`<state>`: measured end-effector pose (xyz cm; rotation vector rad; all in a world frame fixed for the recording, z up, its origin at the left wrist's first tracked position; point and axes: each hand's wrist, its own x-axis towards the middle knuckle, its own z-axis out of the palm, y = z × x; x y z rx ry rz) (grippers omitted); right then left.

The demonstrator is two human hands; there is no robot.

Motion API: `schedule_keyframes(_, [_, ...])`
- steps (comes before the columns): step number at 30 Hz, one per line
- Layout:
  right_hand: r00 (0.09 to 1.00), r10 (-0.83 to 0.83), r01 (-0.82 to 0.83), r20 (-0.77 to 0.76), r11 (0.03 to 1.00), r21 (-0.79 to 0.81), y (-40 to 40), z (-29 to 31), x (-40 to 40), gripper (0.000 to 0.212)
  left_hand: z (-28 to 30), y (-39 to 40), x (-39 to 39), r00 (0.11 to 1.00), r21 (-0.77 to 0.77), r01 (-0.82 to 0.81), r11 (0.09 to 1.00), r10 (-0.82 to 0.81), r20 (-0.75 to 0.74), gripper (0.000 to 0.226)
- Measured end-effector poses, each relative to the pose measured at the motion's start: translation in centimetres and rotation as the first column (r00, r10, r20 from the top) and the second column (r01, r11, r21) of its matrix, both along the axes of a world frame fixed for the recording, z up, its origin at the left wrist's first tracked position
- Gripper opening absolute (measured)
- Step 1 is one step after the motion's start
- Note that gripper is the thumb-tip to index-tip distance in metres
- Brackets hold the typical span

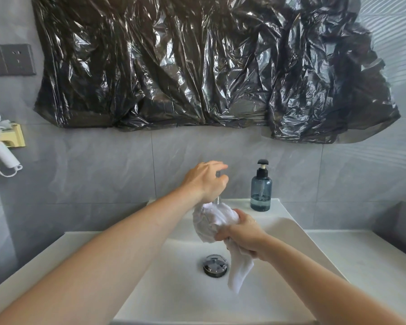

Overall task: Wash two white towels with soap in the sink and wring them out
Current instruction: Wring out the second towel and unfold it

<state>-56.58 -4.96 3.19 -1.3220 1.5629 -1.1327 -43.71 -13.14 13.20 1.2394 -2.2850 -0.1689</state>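
Note:
My right hand [240, 235] grips a bunched white towel [211, 221] over the white sink [291, 245]. One end of the towel hangs down below my fist toward the chrome drain [215, 265]. My left hand [206, 180] is curled around the top of the faucet [218, 200], which it mostly hides. A blue-grey soap pump bottle [261, 191] stands on the sink's back ledge, right of the faucet. Only one towel is visible.
A white counter [361, 259] flanks the sink on both sides. Black plastic sheeting [197, 66] covers the wall above. A white hair dryer [0, 148] hangs in a holder at the left, below a grey socket plate [10, 59].

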Motion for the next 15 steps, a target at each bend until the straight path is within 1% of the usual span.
schedule_keyframes(1, [1.000, -0.002, 0.002, 0.016, 1.000, 0.012, 0.3, 0.1, 0.1, 0.054, 0.4, 0.3, 0.2, 1.000, 0.001, -0.011, 1.000, 0.011, 0.025, 0.061])
schedule_keyframes(2, [0.999, -0.001, 0.001, 0.033, 1.000, 0.025, 0.7, 0.2, 0.3, 0.056, 0.8, 0.6, 0.5, 1.000, 0.004, -0.015, 1.000, 0.015, 0.018, 0.056])
schedule_keyframes(5, [0.995, 0.034, -0.040, 0.093, 0.997, 0.062, 2.2, 0.6, 0.2, 0.057, 0.8, 2.7, 2.3, 0.994, -0.005, 0.059, 0.998, -0.059, -0.093, 0.054])
schedule_keyframes(7, [0.992, 0.070, -0.080, 0.107, 0.993, 0.090, 3.8, 1.1, 0.0, 0.050, -1.3, 4.9, 4.6, 0.983, -0.012, 0.126, 0.992, -0.126, -0.134, 0.056])
schedule_keyframes(8, [0.990, 0.089, -0.100, 0.113, 0.990, 0.097, 4.7, 1.5, -0.2, 0.041, -2.8, 6.1, 5.9, 0.981, -0.004, 0.155, 0.988, -0.154, -0.116, 0.058])
schedule_keyframes(9, [0.987, 0.105, -0.119, 0.121, 0.986, 0.113, 5.4, 1.8, -0.4, 0.033, -4.4, 7.4, 7.2, 0.980, 0.006, 0.186, 0.983, -0.185, -0.069, 0.062])
schedule_keyframes(10, [0.985, 0.122, -0.139, 0.121, 0.981, 0.138, 6.1, 2.0, -0.7, 0.029, -6.0, 8.6, 8.4, 0.974, 0.013, 0.225, 0.974, -0.225, -0.009, 0.069])
schedule_keyframes(11, [0.985, 0.145, -0.160, 0.098, 0.973, 0.167, 6.6, 2.1, -0.9, 0.031, -7.4, 9.6, 9.2, 0.963, 0.015, 0.267, 0.964, -0.267, 0.041, 0.078])
schedule_keyframes(12, [0.983, 0.170, -0.180, 0.067, 0.964, 0.196, 7.0, 2.0, -1.1, 0.040, -8.7, 10.2, 9.8, 0.952, 0.011, 0.299, 0.954, -0.299, 0.062, 0.085])
schedule_keyframes(13, [0.979, 0.201, -0.206, 0.043, 0.955, 0.214, 7.4, 2.0, -1.1, 0.050, -9.6, 10.6, 10.0, 0.950, -0.003, 0.310, 0.951, -0.309, 0.044, 0.087])
schedule_keyframes(14, [0.972, 0.230, -0.234, 0.043, 0.949, 0.213, 7.8, 1.9, -0.9, 0.058, -10.2, 10.7, 10.1, 0.955, -0.028, 0.297, 0.955, -0.297, 0.002, 0.082])
schedule_keyframes(15, [0.964, 0.257, -0.264, 0.060, 0.945, 0.192, 8.2, 1.7, -0.7, 0.061, -10.4, 10.6, 10.1, 0.962, -0.056, 0.269, 0.962, -0.271, -0.035, 0.072])
